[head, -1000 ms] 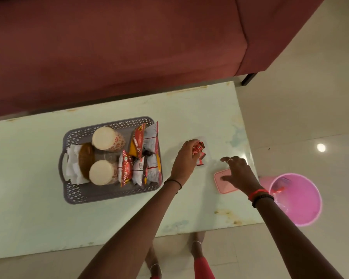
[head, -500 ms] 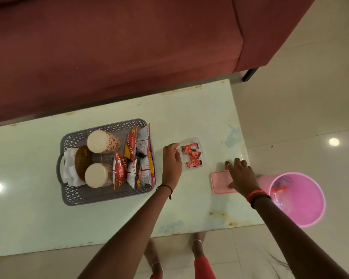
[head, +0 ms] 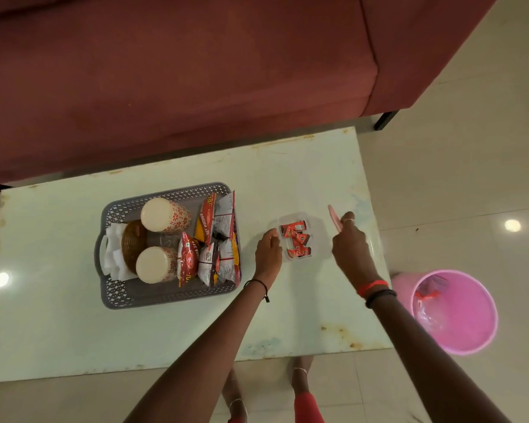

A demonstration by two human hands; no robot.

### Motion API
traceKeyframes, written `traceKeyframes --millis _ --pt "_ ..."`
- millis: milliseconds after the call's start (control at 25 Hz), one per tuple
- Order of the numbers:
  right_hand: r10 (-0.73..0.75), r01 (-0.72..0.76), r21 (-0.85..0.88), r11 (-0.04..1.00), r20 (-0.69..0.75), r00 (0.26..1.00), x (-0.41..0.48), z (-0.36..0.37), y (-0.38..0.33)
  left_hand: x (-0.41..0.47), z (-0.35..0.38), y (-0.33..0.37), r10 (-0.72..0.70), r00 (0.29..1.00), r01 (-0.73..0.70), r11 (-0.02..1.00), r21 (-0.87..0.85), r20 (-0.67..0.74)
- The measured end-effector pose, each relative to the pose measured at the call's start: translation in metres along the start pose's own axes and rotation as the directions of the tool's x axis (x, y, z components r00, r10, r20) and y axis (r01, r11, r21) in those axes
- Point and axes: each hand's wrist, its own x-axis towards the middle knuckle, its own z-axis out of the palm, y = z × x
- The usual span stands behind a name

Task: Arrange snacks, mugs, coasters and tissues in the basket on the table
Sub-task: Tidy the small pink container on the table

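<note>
While the left hand [head: 268, 250] held the left rim of the small clear box [head: 319, 239] with curled fingertips, the right hand [head: 350, 242] pinched the pink lid [head: 335, 218] and held it tilted on edge, just beside the box's right side and clear of the surface [head: 74, 331]. The box stood open on the surface, to the right of the grey basket [head: 165, 297] and apart from it, with a few red sweets [head: 297, 239] loose inside.

It looked light, thin-walled and smooth, so it would probably flex if squeezed hard and slide if nudged. Steadying it at the rim was a sensible hold. With the lid off, any tilt could spill the sweets, which seemed small, crinkly and slippery. The lid looked stiff and flat, best taken by its edges and pressed down evenly at the corners.

Once closed, the box could likely be lifted by its two long sides. The basket already held two mugs [head: 162, 215], a woven coaster [head: 133, 242], white tissues [head: 113, 257] and standing snack packets [head: 211, 239], so free room appeared only along its near side.
</note>
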Motion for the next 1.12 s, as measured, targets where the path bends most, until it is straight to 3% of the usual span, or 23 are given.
traceKeyframes --millis 160,320,600,800,920,1000,1120 --pt "-0.162 0.199 -0.235 0.951 0.167 0.973 -0.021 0.048 -0.014 0.002 0.003 0.006 -0.026 0.999 0.026 0.999 0.03 0.027" --pt "-0.155 0.189 -0.379 0.906 0.118 0.981 -0.028 0.072 -0.009 0.008 -0.001 0.008 -0.067 0.995 0.068 0.998 -0.014 0.076" --pt "-0.198 0.226 -0.308 0.924 0.119 0.973 -0.027 0.067 0.0 0.012 -0.006 0.011 0.007 0.993 -0.023 0.99 0.14 0.114" --pt "-0.313 0.351 -0.493 0.796 0.16 0.936 -0.032 0.07 -0.001 0.012 -0.005 0.012 -0.03 0.996 0.024 0.997 0.076 0.085" --pt "-0.369 0.342 -0.618 0.708 0.089 0.925 -0.036 0.076 -0.003 0.01 -0.003 0.014 -0.029 0.996 0.023 0.997 0.071 0.083" --pt "-0.326 0.321 -0.637 0.701 0.114 0.938 -0.036 0.079 0.001 0.009 -0.004 0.013 -0.008 0.997 -0.002 0.992 0.125 0.076" --pt "-0.208 0.276 -0.555 0.785 0.185 0.961 -0.037 0.084 0.006 0.013 -0.006 0.012 0.021 0.997 -0.033 0.985 0.171 0.074"
